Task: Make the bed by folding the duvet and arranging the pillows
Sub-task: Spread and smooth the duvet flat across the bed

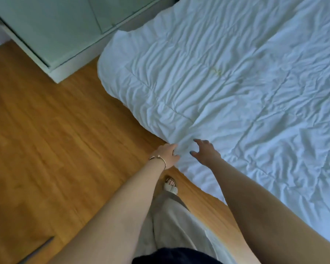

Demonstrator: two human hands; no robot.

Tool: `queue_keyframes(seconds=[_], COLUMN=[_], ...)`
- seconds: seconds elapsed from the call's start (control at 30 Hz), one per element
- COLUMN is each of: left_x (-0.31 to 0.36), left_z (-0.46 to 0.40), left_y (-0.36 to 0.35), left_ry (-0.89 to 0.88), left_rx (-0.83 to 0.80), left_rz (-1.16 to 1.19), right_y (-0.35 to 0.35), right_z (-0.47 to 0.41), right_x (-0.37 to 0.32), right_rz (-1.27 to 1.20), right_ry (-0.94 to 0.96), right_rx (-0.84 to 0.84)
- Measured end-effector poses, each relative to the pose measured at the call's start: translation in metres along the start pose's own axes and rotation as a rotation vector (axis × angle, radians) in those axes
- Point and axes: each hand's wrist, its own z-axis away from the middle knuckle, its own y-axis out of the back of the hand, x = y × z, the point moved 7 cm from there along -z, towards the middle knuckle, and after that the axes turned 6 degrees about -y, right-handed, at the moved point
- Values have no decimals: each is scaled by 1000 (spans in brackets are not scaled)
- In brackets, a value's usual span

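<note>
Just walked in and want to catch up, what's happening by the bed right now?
A person stands beside the bed over a wrinkled white quilted duvet that is spread flat. Their left hand grips its near edge by the wooden floor, while the right hand reaches over it, fingers spread. No pillows are in view.

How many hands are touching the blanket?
1 for sure: the left hand grips the duvet edge. The right hand hovers at it, fingers spread; contact is unclear.

Duvet (227, 82) — crumpled matt white cloth; floor (46, 130) — smooth, satiny wood.
</note>
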Motion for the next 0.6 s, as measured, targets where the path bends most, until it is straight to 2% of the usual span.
queue_keyframes(seconds=[0.1,0.2,0.3,0.4,0.47,0.53,0.6], left_x=[-11,-5,10,10,2,4,18], left_z=[-39,-92,-147,-172,-173,-170,-171], left_y=[9,2,-20,-41,-53,-44,-4], left_ry=[1,-78,-146,-124,-87,-152,-269], left_rx=[-55,-116,-92,-43,-148,-231,-64], left_rz=[8,-16,167,248,270,110,-46], right_y=[17,34,42,44,39,44,73], right_z=[-36,-80,-125,-149,-150,-144,-139], right_x=[-10,-14,-7,-1,-4,-7,-11], right_rz=[116,500,768,696,678,659,508], right_ry=[0,91,153,92,72,64,21], right_rx=[55,97,56,25,13,50,191])
